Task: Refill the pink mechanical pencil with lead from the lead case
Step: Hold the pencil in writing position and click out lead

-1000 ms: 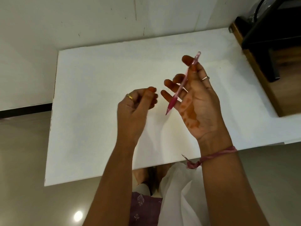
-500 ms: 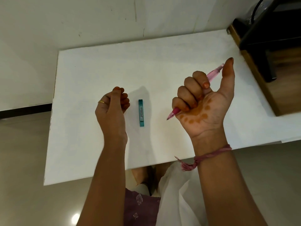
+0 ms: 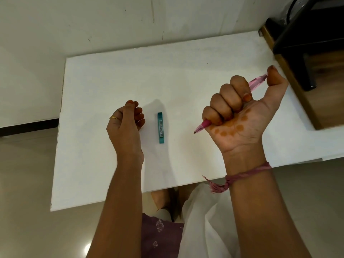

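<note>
Pink mechanical pencil [image 3: 230,105] fisted in right hand [image 3: 242,116]; teal lead case [image 3: 160,127] on table [image 3: 104,86]

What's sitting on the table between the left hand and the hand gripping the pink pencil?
In the head view, only the teal lead case lies flat on the white table, between the left hand and the right hand fisted around the pink mechanical pencil.

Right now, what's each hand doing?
Left hand: curled shut, holding nothing visible.
Right hand: fist closed on the pencil, thumb on its top end.
</note>
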